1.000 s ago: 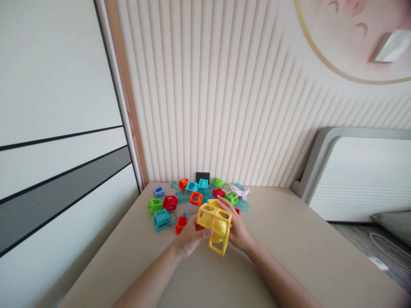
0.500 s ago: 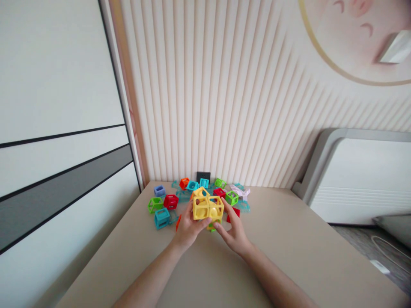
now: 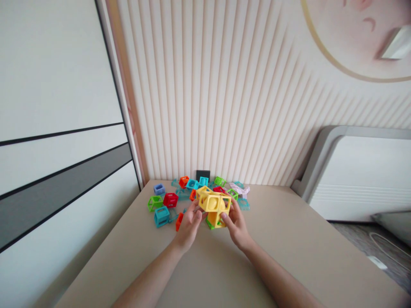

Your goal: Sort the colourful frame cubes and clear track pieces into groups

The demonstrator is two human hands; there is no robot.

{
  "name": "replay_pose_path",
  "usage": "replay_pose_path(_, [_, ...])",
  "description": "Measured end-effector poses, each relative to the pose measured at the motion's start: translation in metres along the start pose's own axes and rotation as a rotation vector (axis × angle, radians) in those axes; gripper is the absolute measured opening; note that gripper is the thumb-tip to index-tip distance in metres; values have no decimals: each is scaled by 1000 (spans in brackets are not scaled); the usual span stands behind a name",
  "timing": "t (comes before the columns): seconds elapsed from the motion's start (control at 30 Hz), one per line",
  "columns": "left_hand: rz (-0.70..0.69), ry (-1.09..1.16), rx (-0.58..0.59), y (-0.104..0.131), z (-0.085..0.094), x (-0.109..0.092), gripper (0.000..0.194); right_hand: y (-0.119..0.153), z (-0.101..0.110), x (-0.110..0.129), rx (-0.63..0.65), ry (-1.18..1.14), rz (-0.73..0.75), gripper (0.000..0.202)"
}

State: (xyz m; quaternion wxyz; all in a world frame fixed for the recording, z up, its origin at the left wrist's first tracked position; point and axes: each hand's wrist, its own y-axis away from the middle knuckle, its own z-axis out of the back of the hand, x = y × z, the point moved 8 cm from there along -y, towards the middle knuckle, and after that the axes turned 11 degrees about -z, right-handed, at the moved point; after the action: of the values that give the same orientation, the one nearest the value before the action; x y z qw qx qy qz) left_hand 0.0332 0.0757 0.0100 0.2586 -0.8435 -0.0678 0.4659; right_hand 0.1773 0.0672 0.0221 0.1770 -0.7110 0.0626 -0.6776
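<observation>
Several yellow open-frame toy cubes [image 3: 213, 203], joined into one cluster, are held up above the table between both hands. Rounded yellow shapes show inside the frames. A bit of green [image 3: 210, 223] shows low in the cluster; whether it is attached I cannot tell. My left hand [image 3: 188, 229] holds the left side, its thumb up and its other fingers partly hidden behind the yellow frames. On the right side my right hand [image 3: 237, 229] grips the cluster, thumb on the lower cube and fingers behind. Close to my left hand lies an orange cube [image 3: 179, 221].
Loose cubes lie on the beige table [image 3: 272, 239]: blue [image 3: 162, 217], red [image 3: 171, 200], green [image 3: 155, 203] and periwinkle [image 3: 159, 189] at left, others behind. Translucent teal pieces [image 3: 244, 204], a crumpled pale wrapper [image 3: 240, 189] and a black object [image 3: 203, 175] sit near the ribbed wall.
The yellow cluster has turned and shifted slightly right, now showing a cube hanging below. My left thumb has lifted away from the front, and my right hand has moved slightly with the cluster.
</observation>
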Motion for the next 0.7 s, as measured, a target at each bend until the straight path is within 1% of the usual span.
replay_pose_path(0.07, [24,-34,-42,1,3,3,57,0,2,0,-11,-23,-12,63])
replay_pose_path(0.13, [41,-72,-114,1,9,4,53,-1,5,-2,-26,-41,-24,61])
replay_pose_path(0.2, [41,-108,-176,0,13,4,48,-1,7,-4,-36,-39,-38,63])
replay_pose_path(0.3, [32,-150,-226,-1,17,3,44,-2,8,-7,-44,-43,-53,66])
replay_pose_path(0.43, [15,-220,-251,0,19,-1,43,-4,10,-13,-62,-93,-78,69])
replay_pose_path(0.6, [-11,-352,-246,0,17,-8,37,-5,16,-15,-126,-141,-96,61])
replay_pose_path(0.7, [-17,-442,-239,0,16,-13,39,-4,19,-13,-177,-159,-117,59])
